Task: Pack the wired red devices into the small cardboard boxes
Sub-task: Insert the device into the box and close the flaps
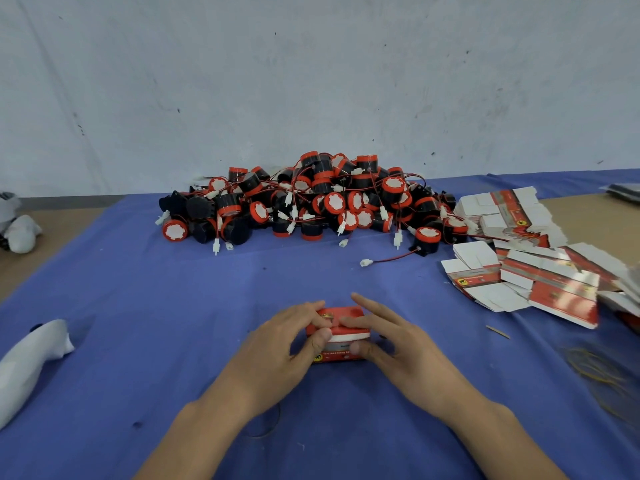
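A small red and white cardboard box point(343, 318) sits on the blue cloth in front of me, between both hands. My left hand point(282, 348) grips its left side, thumb on the front and fingers over the top. My right hand point(398, 344) holds the right side, thumb on the front face and fingers laid across the top flap. What is inside the box is hidden. A big heap of red and black wired devices point(311, 199) with white plugs lies at the back of the cloth.
Flat unfolded red and white box blanks point(526, 258) are piled at the right. Yellow rubber bands point(595, 372) lie near the right edge. A white cloth bundle point(31, 355) lies at the left, another point(20, 230) further back. A grey wall stands behind the table.
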A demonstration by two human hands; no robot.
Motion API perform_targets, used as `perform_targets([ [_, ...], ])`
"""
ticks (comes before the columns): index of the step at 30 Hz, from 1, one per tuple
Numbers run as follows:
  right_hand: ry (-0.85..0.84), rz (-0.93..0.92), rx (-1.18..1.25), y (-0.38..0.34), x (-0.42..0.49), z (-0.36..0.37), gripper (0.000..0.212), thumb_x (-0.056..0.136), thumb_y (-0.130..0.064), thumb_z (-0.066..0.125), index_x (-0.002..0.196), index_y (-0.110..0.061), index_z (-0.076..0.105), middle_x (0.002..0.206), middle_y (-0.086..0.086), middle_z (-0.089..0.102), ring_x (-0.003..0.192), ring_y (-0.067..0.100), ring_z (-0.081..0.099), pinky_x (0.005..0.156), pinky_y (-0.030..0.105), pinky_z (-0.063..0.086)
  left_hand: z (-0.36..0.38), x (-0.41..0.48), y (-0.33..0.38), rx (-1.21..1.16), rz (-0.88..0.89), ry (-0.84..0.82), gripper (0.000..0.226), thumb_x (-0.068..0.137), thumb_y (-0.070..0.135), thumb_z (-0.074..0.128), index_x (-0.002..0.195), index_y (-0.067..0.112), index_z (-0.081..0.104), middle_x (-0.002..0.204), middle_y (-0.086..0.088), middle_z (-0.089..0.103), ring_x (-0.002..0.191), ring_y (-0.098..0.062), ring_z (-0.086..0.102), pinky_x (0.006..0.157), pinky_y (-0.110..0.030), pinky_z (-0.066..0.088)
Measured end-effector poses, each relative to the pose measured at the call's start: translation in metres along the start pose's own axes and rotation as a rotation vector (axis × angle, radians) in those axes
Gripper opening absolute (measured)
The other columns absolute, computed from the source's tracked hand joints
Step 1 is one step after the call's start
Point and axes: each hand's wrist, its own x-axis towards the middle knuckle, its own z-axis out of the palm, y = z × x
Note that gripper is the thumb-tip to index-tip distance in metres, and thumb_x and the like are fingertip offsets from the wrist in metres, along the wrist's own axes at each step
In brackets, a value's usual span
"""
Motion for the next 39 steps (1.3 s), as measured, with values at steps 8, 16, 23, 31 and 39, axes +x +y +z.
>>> perform_targets([
  [8,0.010,-0.038,-0.136,-0.004,-0.003,-0.004,0.041,0.096,-0.047,0.051,0.136,-0.053,0.051,0.150,-0.032,0.040,0.132,-0.002,0.047,0.109,0.026,0.041,0.004,-0.005,-0.001,0.157,0.118,-0.002,0.028,0.094,0.035,0.065,0.122,0.036,0.064,0.138,0.033,0.046,0.136,0.020,0.026,0.104,0.001,0.023],
  [16,0.020,-0.043,-0.151,-0.003,-0.004,-0.003,0.038,0.100,-0.033,0.060,0.135,-0.045,0.058,0.151,-0.026,0.043,0.134,0.006,0.051,0.106,0.035,0.047,0.005,-0.004,-0.004,0.088,0.108,0.046,0.023,0.091,0.040,0.064,0.114,0.039,0.071,0.135,0.030,0.053,0.134,0.018,0.034,0.103,-0.004,0.031],
  [23,-0.013,-0.043,-0.230,-0.006,-0.006,-0.006,0.038,0.103,-0.027,0.057,0.137,-0.044,0.056,0.153,-0.024,0.040,0.130,0.015,0.056,0.103,0.037,0.048,0.004,-0.003,-0.003,0.073,0.091,0.107,0.021,0.087,0.032,0.073,0.107,0.041,0.075,0.128,0.032,0.054,0.130,0.008,0.046,0.102,-0.019,0.044],
  [31,-0.011,-0.046,-0.279,-0.015,-0.009,-0.006,0.046,0.097,-0.047,0.038,0.139,-0.041,0.056,0.154,-0.022,0.040,0.124,0.021,0.061,0.098,0.037,0.050,0.003,-0.004,-0.002,0.062,0.094,0.120,0.021,0.086,0.036,0.071,0.106,0.040,0.076,0.128,0.029,0.058,0.129,0.005,0.048,0.103,-0.023,0.045],
  [39,-0.003,-0.031,-0.256,-0.012,-0.008,-0.003,0.038,0.103,-0.039,0.051,0.141,-0.044,0.053,0.155,-0.023,0.039,0.129,0.012,0.054,0.107,0.032,0.043,0.003,-0.006,-0.008,-0.003,0.063,0.019,0.037,0.090,0.029,0.072,0.116,0.053,0.059,0.133,0.044,0.048,0.134,0.018,0.033,0.109,-0.011,0.033],
])
